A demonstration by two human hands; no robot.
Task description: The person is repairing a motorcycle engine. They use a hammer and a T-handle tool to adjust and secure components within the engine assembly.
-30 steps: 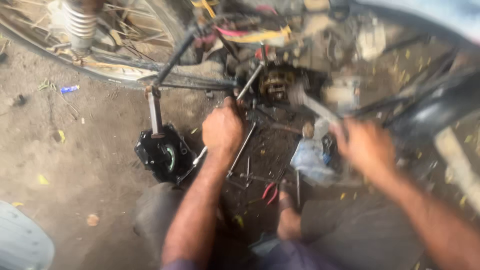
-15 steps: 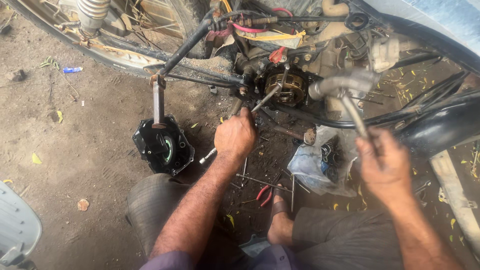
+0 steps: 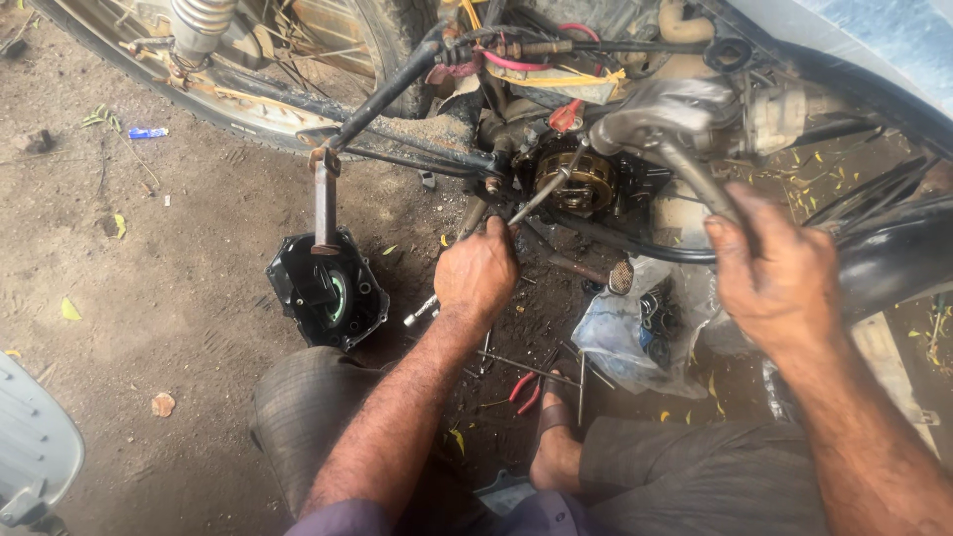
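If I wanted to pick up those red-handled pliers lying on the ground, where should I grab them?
Probably by the red handles, coming from above on the near side. The pliers lie flat on the dirt between the left forearm and the sandalled foot, with the handles the clearest part showing.

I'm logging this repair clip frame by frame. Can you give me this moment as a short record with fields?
setting: dirt ground beside a motorcycle
left hand: grips a long metal tool aimed at the exposed clutch assembly
right hand: wrapped around the exhaust pipe
on ground: black engine cover, red-handled pliers, plastic bag of parts
posture: person seated, foot forward
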